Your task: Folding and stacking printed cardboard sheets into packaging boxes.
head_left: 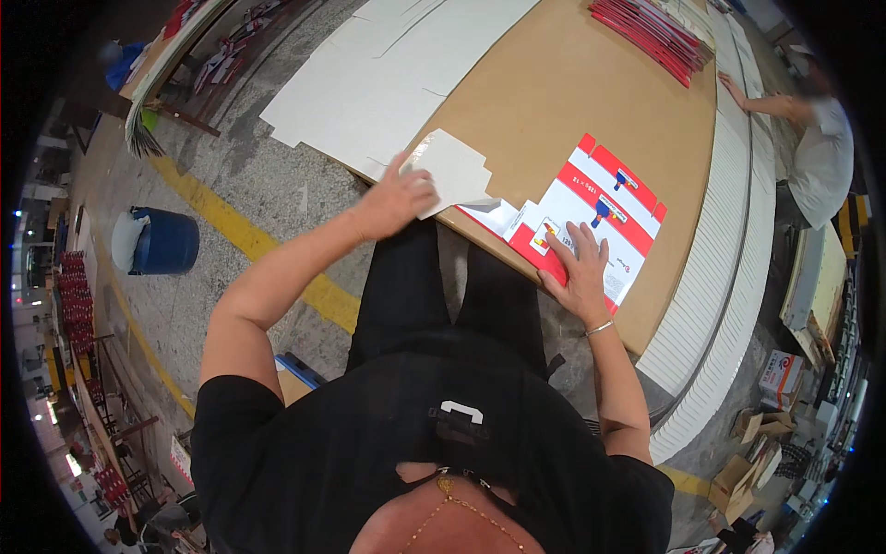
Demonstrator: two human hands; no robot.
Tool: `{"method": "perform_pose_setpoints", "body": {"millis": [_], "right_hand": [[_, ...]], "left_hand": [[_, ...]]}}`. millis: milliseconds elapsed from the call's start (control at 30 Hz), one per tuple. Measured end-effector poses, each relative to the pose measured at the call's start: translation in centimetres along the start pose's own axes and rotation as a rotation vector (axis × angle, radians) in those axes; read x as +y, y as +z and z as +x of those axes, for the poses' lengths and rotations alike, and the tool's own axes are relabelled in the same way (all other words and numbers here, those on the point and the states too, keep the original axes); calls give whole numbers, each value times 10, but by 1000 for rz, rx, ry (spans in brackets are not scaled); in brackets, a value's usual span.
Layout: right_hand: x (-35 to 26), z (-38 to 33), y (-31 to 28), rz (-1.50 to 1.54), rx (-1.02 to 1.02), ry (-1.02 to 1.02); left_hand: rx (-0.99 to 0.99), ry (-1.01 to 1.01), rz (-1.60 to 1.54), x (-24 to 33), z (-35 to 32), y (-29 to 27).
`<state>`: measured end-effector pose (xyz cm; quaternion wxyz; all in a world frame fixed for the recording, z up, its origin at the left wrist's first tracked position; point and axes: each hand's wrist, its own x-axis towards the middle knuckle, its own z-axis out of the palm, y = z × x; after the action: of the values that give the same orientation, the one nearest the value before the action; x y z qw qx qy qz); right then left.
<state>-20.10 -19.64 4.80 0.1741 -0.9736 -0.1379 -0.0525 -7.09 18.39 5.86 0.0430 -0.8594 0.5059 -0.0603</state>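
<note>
A red and white printed cardboard box blank (591, 198) lies on a brown work surface (540, 102) in front of me. Its left part is lifted and turned over, so the plain white back (452, 171) shows, with a shiny strip near its far edge. At that left end my left hand (401, 197) is closed on the blank, its fingers curled; the thumb's exact grip is partly hidden. My right hand (581, 272) rests on the printed right part with fingers spread flat. A bracelet circles the right wrist.
Large white cardboard sheets (369, 78) lie beyond on the left. A stack of red folded blanks (651, 37) sits at the far right. Rows of white board edges (711, 277) run along the right, where another person (817, 138) stands. A blue bin (166, 242) is on the floor left.
</note>
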Motion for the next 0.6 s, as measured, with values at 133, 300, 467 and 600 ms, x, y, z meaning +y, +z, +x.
{"method": "perform_pose_setpoints", "body": {"millis": [133, 300, 467, 600], "right_hand": [[1, -4, -6, 1, -19, -18], [6, -5, -5, 23, -25, -33], [8, -6, -6, 54, -30, -109], [9, -10, -5, 53, -27, -99]], "left_hand": [[267, -511, -364, -11, 22, -18], [787, -1015, -1517, 36, 68, -20], [947, -1118, -2394, 51, 77, 22], [796, -749, -2431, 37, 43, 37]]}}
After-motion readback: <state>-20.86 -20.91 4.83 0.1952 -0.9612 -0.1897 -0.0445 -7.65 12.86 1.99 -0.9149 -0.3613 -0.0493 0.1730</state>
